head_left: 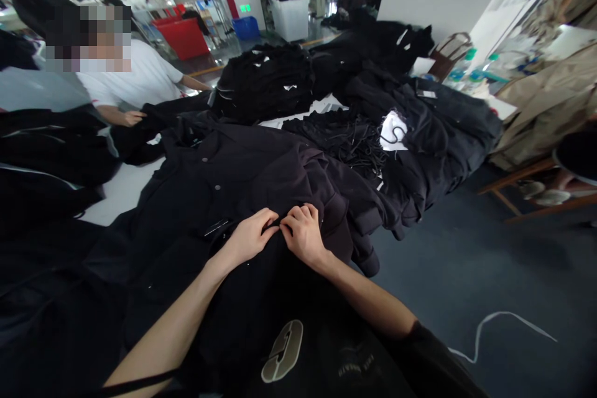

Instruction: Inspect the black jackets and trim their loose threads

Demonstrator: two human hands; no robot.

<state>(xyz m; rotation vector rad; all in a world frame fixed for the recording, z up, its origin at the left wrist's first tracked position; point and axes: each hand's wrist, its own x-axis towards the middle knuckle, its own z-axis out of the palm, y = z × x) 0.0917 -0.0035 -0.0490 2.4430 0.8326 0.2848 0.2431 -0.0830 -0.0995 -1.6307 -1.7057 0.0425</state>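
A black jacket (242,155) with snap buttons down its front is spread over the table before me. My left hand (254,235) pinches the dark cloth near its lower edge, thumb against fingers. Close beside it, almost touching, my right hand (303,230) is closed on the same cloth with bent fingers. The bit of fabric between the fingertips is mostly hidden. Left of my left hand, a small slim dark item with a pale edge (216,228) lies on the jacket.
Piled black garments (265,81) cover the table's far side, with a heap of black cords (357,143) and a white piece (393,130) among them. A co-worker in a white shirt (140,74) handles black cloth at the left. A wooden stool (517,189) stands right; white tape (494,320) lies on the floor.
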